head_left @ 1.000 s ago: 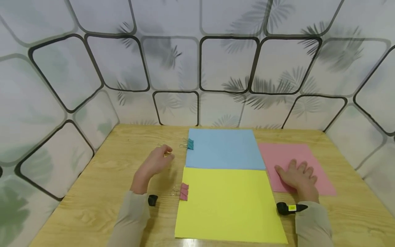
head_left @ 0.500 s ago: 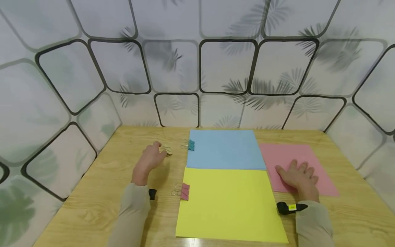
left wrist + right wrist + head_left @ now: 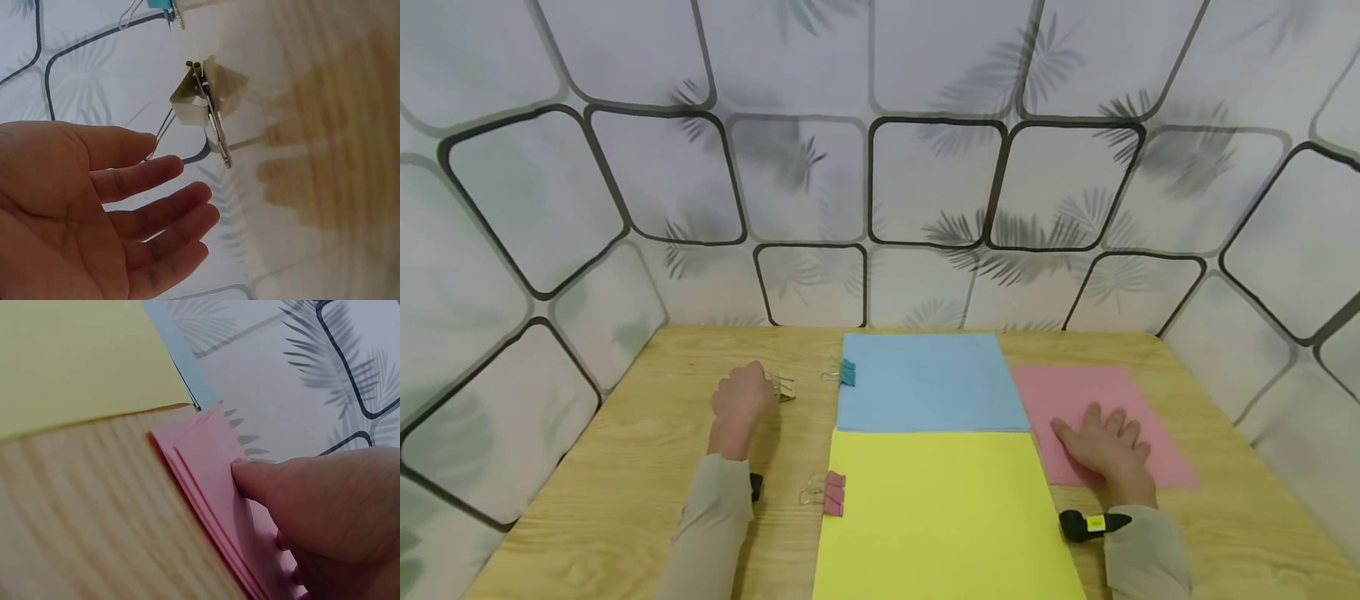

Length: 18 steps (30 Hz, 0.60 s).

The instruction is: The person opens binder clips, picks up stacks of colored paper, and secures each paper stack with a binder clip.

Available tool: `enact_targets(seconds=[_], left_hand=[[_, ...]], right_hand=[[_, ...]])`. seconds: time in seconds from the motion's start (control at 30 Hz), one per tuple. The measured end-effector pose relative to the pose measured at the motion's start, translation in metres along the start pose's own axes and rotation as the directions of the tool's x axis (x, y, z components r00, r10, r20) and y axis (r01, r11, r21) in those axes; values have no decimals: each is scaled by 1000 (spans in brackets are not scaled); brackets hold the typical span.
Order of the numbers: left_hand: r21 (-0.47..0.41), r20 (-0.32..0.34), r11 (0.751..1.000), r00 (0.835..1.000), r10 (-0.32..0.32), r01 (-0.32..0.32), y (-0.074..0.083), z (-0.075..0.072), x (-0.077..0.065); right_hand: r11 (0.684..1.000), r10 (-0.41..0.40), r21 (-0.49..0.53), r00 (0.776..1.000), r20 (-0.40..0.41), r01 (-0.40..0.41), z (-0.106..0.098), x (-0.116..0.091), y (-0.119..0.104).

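Observation:
The yellow binder clip (image 3: 784, 387) sits on the table to the left of the blue paper. Beside it is my left hand (image 3: 741, 408), thumb and fingers apart; in the left wrist view a wire handle of the clip (image 3: 194, 103) overlaps the thumb tip. My right hand (image 3: 1107, 450) lies spread on the stacked pink paper (image 3: 1075, 387), its thumb near the edge of the sheets. A teal binder clip (image 3: 847, 372) is on the left edge of the blue paper (image 3: 925, 383). A pink binder clip (image 3: 834, 493) is on the left edge of the yellow paper (image 3: 940, 508).
The sheets lie on a wood-grain table (image 3: 625, 467). A patterned backdrop (image 3: 805, 183) rises behind the table and on both sides. The yellow paper reaches the bottom of the head view, its far edge meeting the blue paper.
My left hand has moved left and turned back-up, and the yellow clip it held now rests on the table. The right hand stays on the pink paper. The head view has shifted slightly.

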<state>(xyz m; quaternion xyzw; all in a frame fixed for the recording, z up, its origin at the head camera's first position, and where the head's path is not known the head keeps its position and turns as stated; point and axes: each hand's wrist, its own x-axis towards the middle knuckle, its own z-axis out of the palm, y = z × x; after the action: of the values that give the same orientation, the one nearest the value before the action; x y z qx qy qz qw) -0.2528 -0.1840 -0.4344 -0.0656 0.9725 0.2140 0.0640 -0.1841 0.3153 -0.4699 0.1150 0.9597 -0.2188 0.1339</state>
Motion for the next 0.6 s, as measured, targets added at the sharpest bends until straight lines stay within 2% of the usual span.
enact_targets(seconds=[0.17,0.37,0.43,0.6], left_hand=[[-78,-5,995,998,58,-58,-1,0,1],[-60,-11,988,990,143,-143,3,0,-3],[-61,-13,987,989,149,-149,4,1,-5],[-115,32,987,992,120,-116,2,-2,-9]], right_hand=[[1000,5,5,1000,6,-5,0,-2,-1],[1000,0,8,1000,3,0,0,0,0],[1000,1,5,1000,-1,-1,1,0,1],[1000,2,5,1000,-3,-2,1,0,1]])
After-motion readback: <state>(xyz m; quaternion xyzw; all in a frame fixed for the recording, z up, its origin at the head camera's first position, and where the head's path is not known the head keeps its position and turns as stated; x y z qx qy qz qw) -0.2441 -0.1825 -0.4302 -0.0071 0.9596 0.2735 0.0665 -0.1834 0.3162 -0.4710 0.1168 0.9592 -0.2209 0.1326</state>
